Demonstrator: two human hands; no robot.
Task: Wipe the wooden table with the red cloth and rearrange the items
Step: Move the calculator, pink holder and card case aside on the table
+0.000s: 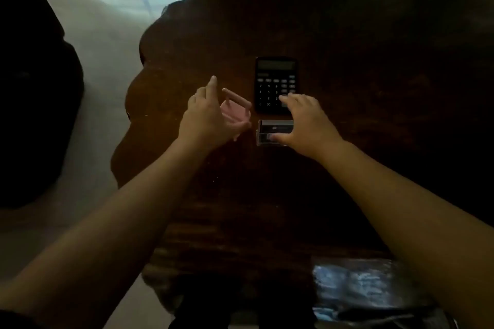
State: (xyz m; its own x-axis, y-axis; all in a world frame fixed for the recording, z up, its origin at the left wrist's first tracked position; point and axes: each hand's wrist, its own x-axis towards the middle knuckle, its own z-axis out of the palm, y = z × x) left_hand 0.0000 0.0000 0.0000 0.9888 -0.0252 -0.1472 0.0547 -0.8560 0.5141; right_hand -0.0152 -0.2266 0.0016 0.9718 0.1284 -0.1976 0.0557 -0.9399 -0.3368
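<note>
A dark wooden table [347, 67] with a wavy edge fills the middle and right. On it lies a black calculator [275, 80]. Just below the calculator sits a small clear rectangular box [272, 129]; my right hand [307, 123] grips its right side, thumb on its front and fingers reaching over the calculator's lower edge. To the left, my left hand [205, 117] holds a small pink holder with a rod-like handle [236, 107], index finger stretched out. The red cloth is not in view.
A shiny blue-grey plastic bag [355, 288] lies at the table's near right edge. A large dark shape [32, 93] stands on the pale floor to the left. The floor [107, 48] runs along the table's left edge.
</note>
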